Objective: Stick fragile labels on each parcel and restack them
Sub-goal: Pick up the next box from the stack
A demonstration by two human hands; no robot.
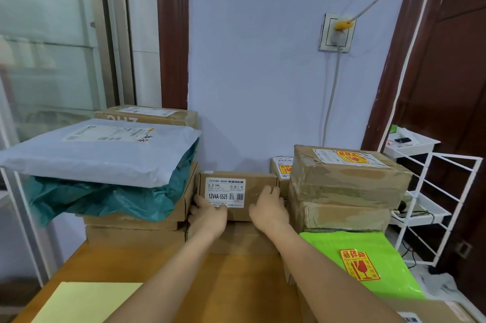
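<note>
Against the wall, between two stacks, a small brown box [238, 195] stands on a flat carton on the desk [244, 286]. Its white label [225, 193] reads "12V4A 48W" and "12V4A-5525". The left hand [209, 216] has its grip curled round the box's lower left corner; the right hand [269, 208] lies on its right front, fingers nearly straight. Red-and-yellow fragile stickers show on the top right-hand carton [349, 176] and on the green mailer [368, 264]. A grey mailer [102, 151] tops the left stack.
</note>
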